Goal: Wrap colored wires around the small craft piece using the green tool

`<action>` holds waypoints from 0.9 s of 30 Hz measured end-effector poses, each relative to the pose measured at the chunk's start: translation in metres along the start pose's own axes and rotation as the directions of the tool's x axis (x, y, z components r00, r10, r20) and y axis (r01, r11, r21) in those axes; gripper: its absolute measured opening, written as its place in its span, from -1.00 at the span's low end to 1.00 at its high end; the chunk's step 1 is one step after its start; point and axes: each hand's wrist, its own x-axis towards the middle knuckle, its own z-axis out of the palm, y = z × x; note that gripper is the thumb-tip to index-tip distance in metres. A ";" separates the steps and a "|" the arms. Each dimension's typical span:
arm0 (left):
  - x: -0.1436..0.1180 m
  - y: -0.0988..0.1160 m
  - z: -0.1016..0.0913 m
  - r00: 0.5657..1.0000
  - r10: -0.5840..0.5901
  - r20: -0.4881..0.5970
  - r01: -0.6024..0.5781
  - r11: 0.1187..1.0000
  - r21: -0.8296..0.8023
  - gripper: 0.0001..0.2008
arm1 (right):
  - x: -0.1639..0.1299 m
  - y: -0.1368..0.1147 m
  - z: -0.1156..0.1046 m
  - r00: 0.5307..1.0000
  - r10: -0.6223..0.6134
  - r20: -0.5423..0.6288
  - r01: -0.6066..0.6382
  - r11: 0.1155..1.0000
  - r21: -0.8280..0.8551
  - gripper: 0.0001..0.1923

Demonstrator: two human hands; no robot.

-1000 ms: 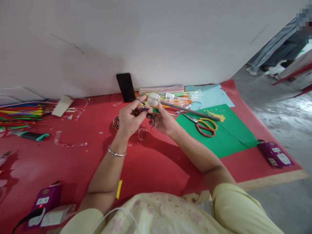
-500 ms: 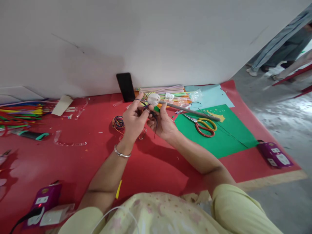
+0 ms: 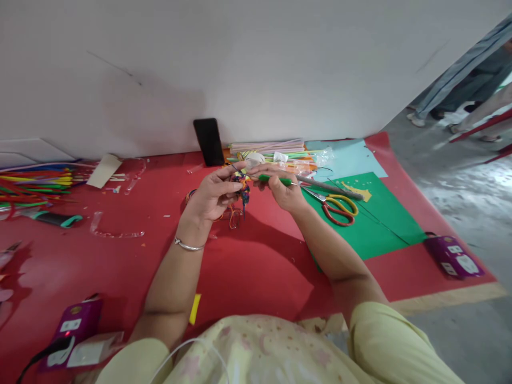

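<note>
My left hand pinches a small multicoloured crocheted piece between thumb and fingers. A green-handled crochet hook is gripped in my right hand, its shaft pointing left to the piece. Whether the tip is inside a stitch is too small to tell. Below my left hand hang loose orange and red yarn strands. The yarn bundle on the table is mostly hidden behind that hand. Beyond my right hand lies a grey stick, its white-wrapped end partly covered by my fingers.
Red-and-yellow-handled scissors lie on green paper at the right. A black phone leans against the white wall. Coloured pipe cleaners and a dark-handled tool are at left. Purple boxes sit near both table ends.
My hands have moved apart slightly, the left one leftward and down. The crochet hook now lies level in my right hand, with more of it showing. The crocheted piece has turned more into view.
</note>
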 end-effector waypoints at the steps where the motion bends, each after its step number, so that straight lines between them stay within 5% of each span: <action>1: 0.000 0.001 0.000 1.000 -0.002 -0.001 0.002 1.000 -0.003 -0.47 | 0.001 -0.003 -0.001 0.999 -0.030 0.018 0.031 0.999 -0.025 -0.37; 18: -0.005 0.008 -0.006 1.000 0.027 -0.015 -0.026 0.996 0.080 -0.51 | 0.007 -0.039 -0.027 0.968 -0.098 0.231 0.155 0.958 -0.242 -0.57; 23: -0.005 0.003 -0.005 0.999 0.054 0.000 -0.053 0.988 0.144 -0.59 | 0.003 -0.022 -0.016 0.978 0.072 0.197 -0.073 0.997 -0.001 -0.42; 27: 0.000 -0.011 0.004 0.967 0.250 -0.047 -0.231 0.941 0.247 -0.57 | -0.002 0.003 0.015 0.927 0.355 0.124 -0.375 0.856 0.356 -0.29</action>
